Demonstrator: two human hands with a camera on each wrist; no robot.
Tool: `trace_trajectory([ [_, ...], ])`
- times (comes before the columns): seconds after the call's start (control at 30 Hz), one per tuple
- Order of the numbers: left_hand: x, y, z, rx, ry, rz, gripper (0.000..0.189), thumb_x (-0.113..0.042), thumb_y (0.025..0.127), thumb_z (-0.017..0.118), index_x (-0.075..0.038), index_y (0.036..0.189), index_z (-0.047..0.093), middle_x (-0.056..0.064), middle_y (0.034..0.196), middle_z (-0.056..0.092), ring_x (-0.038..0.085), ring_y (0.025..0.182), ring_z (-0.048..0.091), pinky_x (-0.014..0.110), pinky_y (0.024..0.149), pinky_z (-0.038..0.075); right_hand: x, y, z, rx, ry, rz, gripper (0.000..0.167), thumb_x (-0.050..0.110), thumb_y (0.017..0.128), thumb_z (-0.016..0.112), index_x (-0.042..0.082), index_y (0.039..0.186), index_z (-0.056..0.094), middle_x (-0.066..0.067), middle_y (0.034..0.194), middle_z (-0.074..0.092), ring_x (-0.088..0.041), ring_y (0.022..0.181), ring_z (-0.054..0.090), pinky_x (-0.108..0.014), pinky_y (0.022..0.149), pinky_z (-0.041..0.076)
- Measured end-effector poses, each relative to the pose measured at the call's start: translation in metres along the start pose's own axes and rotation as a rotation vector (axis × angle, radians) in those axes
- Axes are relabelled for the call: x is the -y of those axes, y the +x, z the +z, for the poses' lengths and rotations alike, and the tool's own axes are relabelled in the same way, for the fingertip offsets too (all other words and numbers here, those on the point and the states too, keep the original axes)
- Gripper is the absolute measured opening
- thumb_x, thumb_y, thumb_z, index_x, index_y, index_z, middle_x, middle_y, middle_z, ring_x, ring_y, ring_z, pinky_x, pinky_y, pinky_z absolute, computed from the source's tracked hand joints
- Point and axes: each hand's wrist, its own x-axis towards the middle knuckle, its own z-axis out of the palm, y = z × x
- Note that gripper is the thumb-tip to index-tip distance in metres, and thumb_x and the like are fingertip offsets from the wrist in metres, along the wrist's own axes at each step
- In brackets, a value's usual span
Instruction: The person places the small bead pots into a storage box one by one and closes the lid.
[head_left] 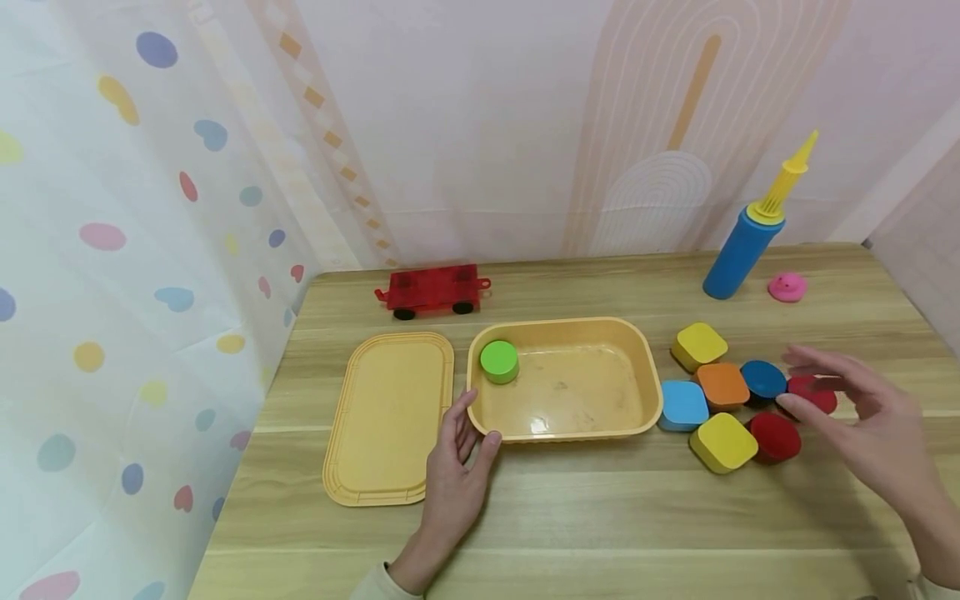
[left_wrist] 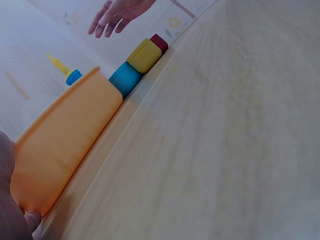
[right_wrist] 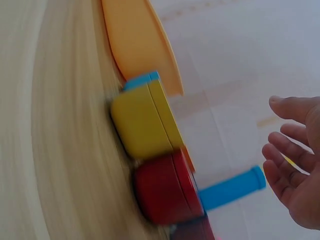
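My left hand [head_left: 455,475] holds the near left corner of a yellow-orange plastic tub [head_left: 570,437], thumb on the front side and fingers at the left side. Inside the tub, at its left end, sits a round green block [head_left: 499,362]. My right hand [head_left: 870,417] hovers with parted fingers and nothing in its grasp, above the right end of a block cluster. Nearest to it are a red block [head_left: 823,397], partly hidden by its fingers, a dark blue block [head_left: 763,381] and another red block [head_left: 776,438].
Beside the tub's right end are a light blue block [head_left: 683,406], an orange block [head_left: 723,385] and two yellow blocks [head_left: 723,442]. A matching flat lid [head_left: 388,421] lies left. Behind stand a red toy wagon [head_left: 433,288], blue-yellow pump [head_left: 738,250] and pink toy [head_left: 787,287].
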Motion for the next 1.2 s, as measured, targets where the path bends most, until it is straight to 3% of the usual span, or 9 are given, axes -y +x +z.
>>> trace_trajectory([
  [0.17, 0.000, 0.000, 0.000, -0.003, 0.001, 0.007, 0.060, -0.003, 0.108, 0.072, 0.000, 0.162, 0.047, 0.027, 0.173, 0.039, 0.042, 0.155, 0.044, 0.041, 0.121, 0.045, -0.017, -0.003, -0.012, -0.016, -0.035, 0.025, 0.063, -0.025, 0.088, 0.077, -0.001, 0.145, 0.070, 0.029, 0.131, 0.067, 0.004, 0.115, 0.060, -0.002, 0.098, 0.044],
  [0.37, 0.000, 0.000, 0.000, -0.002, -0.002, 0.010, 0.060, -0.002, 0.107, 0.072, -0.001, 0.162, 0.047, 0.027, 0.173, 0.041, 0.042, 0.155, 0.045, 0.040, 0.121, 0.045, -0.038, -0.006, -0.025, 0.037, -0.079, 0.060, 0.060, -0.014, 0.095, 0.080, 0.011, 0.149, 0.071, 0.036, 0.136, 0.062, 0.012, 0.120, 0.054, 0.001, 0.097, 0.038],
  [0.77, 0.000, 0.000, 0.000, 0.000, 0.001, 0.004, 0.060, -0.003, 0.108, 0.072, -0.001, 0.162, 0.047, 0.026, 0.173, 0.040, 0.042, 0.155, 0.045, 0.040, 0.121, 0.046, -0.073, -0.015, -0.034, 0.171, -0.171, 0.191, 0.060, 0.001, 0.102, 0.080, -0.006, 0.156, 0.055, 0.042, 0.133, 0.047, 0.021, 0.118, 0.042, 0.006, 0.088, 0.034],
  [0.8, 0.001, 0.000, 0.000, -0.001, 0.001, 0.005, 0.060, -0.003, 0.108, 0.072, -0.001, 0.162, 0.047, 0.026, 0.173, 0.040, 0.042, 0.155, 0.045, 0.039, 0.121, 0.046, -0.076, -0.016, -0.034, 0.187, -0.185, 0.208, 0.061, 0.004, 0.103, 0.080, -0.007, 0.157, 0.054, 0.039, 0.133, 0.048, 0.022, 0.116, 0.041, 0.007, 0.087, 0.033],
  [0.9, 0.001, 0.000, 0.000, 0.000, -0.003, 0.005, 0.060, -0.003, 0.108, 0.072, -0.001, 0.162, 0.047, 0.026, 0.173, 0.041, 0.042, 0.155, 0.045, 0.039, 0.121, 0.046, -0.081, -0.015, -0.033, 0.245, -0.210, 0.266, 0.065, 0.010, 0.106, 0.078, -0.009, 0.160, 0.048, 0.006, 0.146, 0.060, 0.022, 0.111, 0.037, 0.007, 0.083, 0.035],
  [1.03, 0.000, 0.000, 0.000, 0.001, -0.009, 0.012, 0.060, -0.002, 0.107, 0.072, 0.002, 0.161, 0.046, 0.026, 0.172, 0.041, 0.043, 0.155, 0.045, 0.039, 0.121, 0.046, -0.087, -0.015, -0.032, 0.295, -0.205, 0.325, 0.069, 0.012, 0.107, 0.076, -0.011, 0.162, 0.042, -0.044, 0.152, 0.047, 0.021, 0.105, 0.037, 0.007, 0.079, 0.039],
  [1.2, 0.000, 0.000, 0.000, 0.002, -0.013, 0.018, 0.060, -0.001, 0.107, 0.072, 0.001, 0.161, 0.046, 0.027, 0.172, 0.042, 0.043, 0.154, 0.046, 0.040, 0.121, 0.046, -0.091, -0.015, -0.030, 0.301, -0.212, 0.342, 0.070, 0.012, 0.107, 0.077, -0.013, 0.162, 0.042, -0.047, 0.153, 0.046, 0.023, 0.102, 0.037, 0.007, 0.077, 0.040],
])
